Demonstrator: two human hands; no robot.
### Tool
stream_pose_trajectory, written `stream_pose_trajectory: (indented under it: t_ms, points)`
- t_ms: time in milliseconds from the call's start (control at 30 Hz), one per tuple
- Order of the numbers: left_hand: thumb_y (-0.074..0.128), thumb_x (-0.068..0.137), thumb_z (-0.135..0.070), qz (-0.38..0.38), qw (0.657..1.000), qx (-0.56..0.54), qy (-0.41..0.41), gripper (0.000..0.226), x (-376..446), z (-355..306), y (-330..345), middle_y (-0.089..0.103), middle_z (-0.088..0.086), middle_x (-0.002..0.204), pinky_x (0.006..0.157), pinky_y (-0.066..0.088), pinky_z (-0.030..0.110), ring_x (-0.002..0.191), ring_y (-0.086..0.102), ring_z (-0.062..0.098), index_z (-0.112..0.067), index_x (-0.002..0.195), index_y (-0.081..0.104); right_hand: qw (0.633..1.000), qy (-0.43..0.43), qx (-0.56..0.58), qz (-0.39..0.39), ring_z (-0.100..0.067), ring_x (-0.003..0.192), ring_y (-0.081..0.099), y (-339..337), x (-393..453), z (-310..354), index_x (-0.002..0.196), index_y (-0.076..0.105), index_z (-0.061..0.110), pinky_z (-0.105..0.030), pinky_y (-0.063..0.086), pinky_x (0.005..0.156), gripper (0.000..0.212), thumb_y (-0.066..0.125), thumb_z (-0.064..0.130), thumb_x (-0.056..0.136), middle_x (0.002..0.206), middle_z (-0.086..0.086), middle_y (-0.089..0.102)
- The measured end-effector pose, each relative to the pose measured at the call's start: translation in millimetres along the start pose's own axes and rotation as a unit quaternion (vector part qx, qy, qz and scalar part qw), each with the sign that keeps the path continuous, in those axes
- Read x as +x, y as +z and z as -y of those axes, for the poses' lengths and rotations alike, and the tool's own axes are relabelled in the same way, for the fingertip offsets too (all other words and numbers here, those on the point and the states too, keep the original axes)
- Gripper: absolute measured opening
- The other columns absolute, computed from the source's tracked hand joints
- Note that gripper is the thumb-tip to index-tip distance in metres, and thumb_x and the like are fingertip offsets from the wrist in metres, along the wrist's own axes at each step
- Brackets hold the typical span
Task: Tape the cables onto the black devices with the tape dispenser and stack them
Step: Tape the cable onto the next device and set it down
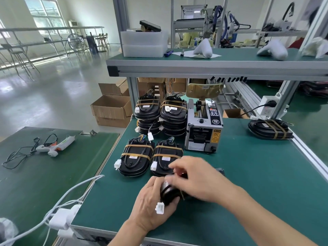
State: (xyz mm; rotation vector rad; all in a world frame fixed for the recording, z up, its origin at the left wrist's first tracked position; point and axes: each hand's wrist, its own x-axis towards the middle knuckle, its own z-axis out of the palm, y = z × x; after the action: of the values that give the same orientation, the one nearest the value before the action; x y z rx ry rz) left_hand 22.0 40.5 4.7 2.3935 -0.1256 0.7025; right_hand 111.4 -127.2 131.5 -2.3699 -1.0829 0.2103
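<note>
We see both hands meeting near the front edge of the green tabletop [239,174]. Left hand [152,208] comes in from the front, back of hand up, fingers curled round the left end of a black device [168,193], gripping it. Right hand [193,176] reaches in from the right, palm down over the device, fingers blurred; it covers the top, and we can't tell whether it pinches anything. Device's long axis looks roughly left-right, but it's mostly hidden. A white connector [159,208] lies across the left hand.

Behind, two taped devices [136,160] lie flat side by side, long axes front-to-back, wire ends away from us. Two stacks [160,115] stand at the back-left, with the tape dispenser [203,128] just right of them. One more taped device [269,129] sits at the right edge.
</note>
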Motion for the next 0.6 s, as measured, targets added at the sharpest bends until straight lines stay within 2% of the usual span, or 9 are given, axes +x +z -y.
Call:
stream_pose_trajectory:
  t_ms: [67,100,167,233,300,367,433,533,600]
  points:
    - [0.075,0.081,-0.041,-0.001,1.0,0.001,0.003,0.045,0.7,-2.3,-2.0,0.063,-0.009,0.098,0.078,0.048,0.017,0.089,0.062,0.012,-0.013,0.115,0.064,0.985,0.058,0.123,-0.109,0.002,0.084,0.069,-15.2,14.4,-14.8,0.099,0.075,0.036,-0.019,0.052,0.079,0.027,0.06,0.057,0.09,0.09,0.018,0.074]
    - [0.075,0.081,-0.041,-0.001,1.0,0.0,0.004,0.045,0.9,-3.7,-2.9,0.062,-0.012,0.098,0.079,0.048,0.016,0.09,0.062,0.011,-0.014,0.115,0.064,0.958,0.112,0.207,-0.162,-0.001,0.077,0.072,-22.6,24.6,-24.9,0.09,0.076,0.033,-0.022,0.053,0.072,0.018,0.063,0.045,0.093,0.086,0.014,0.076]
    - [0.075,0.081,-0.041,-0.004,1.0,-0.005,0.005,0.045,1.3,-6.4,-4.2,0.058,-0.018,0.099,0.08,0.047,0.013,0.091,0.062,0.01,-0.014,0.116,0.064,0.878,0.245,0.34,-0.23,-0.007,0.063,0.073,-33.3,47.1,-49.3,0.079,0.076,0.021,-0.022,0.048,0.057,0.021,0.065,0.023,0.096,0.086,0.0,0.079]
    - [0.075,0.081,-0.04,-0.007,1.0,-0.011,0.009,0.043,2.1,-8.3,-5.2,0.057,-0.019,0.098,0.079,0.047,0.013,0.09,0.061,0.008,-0.017,0.115,0.063,0.803,0.348,0.416,-0.249,-0.009,0.053,0.069,-36.1,64.3,-72.8,0.088,0.074,0.013,-0.02,0.047,0.052,0.014,0.063,0.011,0.096,0.086,-0.007,0.076]
    - [0.075,0.082,-0.039,-0.009,1.0,-0.015,0.019,0.041,2.5,-9.4,-6.0,0.06,-0.017,0.098,0.079,0.048,0.013,0.091,0.06,0.007,-0.019,0.114,0.059,0.746,0.397,0.466,-0.262,-0.014,0.052,0.065,-33.9,78.4,-88.0,0.107,0.07,-0.001,-0.027,0.06,0.066,0.015,0.062,0.001,0.095,0.08,-0.009,0.069]
    - [0.076,0.083,-0.039,-0.011,0.999,-0.011,0.029,0.041,2.9,-9.7,-6.1,0.064,-0.013,0.097,0.079,0.049,0.014,0.093,0.06,0.008,-0.02,0.114,0.056,0.723,0.413,0.487,-0.265,-0.016,0.052,0.065,-30.2,88.2,-95.4,0.112,0.067,-0.004,-0.031,0.06,0.064,0.018,0.062,-0.001,0.096,0.078,-0.008,0.068]
    - [0.075,0.083,-0.038,-0.012,0.999,-0.005,0.031,0.041,3.0,-9.4,-5.5,0.065,-0.011,0.095,0.079,0.049,0.015,0.093,0.059,0.008,-0.018,0.114,0.057,0.712,0.427,0.49,-0.264,-0.013,0.05,0.067,-27.1,93.8,-94.3,0.107,0.067,0.005,-0.024,0.043,0.054,0.013,0.062,0.003,0.096,0.081,-0.004,0.071]
    - [0.076,0.081,-0.039,-0.009,1.0,-0.009,0.026,0.042,3.1,-7.8,-4.2,0.055,-0.021,0.095,0.081,0.045,0.008,0.092,0.059,0.006,-0.017,0.113,0.06,0.69,0.424,0.512,-0.284,-0.015,0.053,0.068,-22.0,102.3,-93.7,0.106,0.065,0.007,-0.026,0.039,0.079,0.015,0.059,0.0,0.095,0.081,-0.003,0.07]
    - [0.077,0.081,-0.04,-0.006,1.0,-0.015,0.02,0.042,2.3,-5.1,-3.0,0.049,-0.025,0.098,0.082,0.041,0.004,0.092,0.059,0.005,-0.018,0.113,0.06,0.676,0.433,0.517,-0.299,-0.017,0.056,0.068,-20.0,106.9,-94.0,0.103,0.064,0.007,-0.029,0.039,0.078,0.013,0.058,-0.001,0.095,0.075,-0.003,0.069]
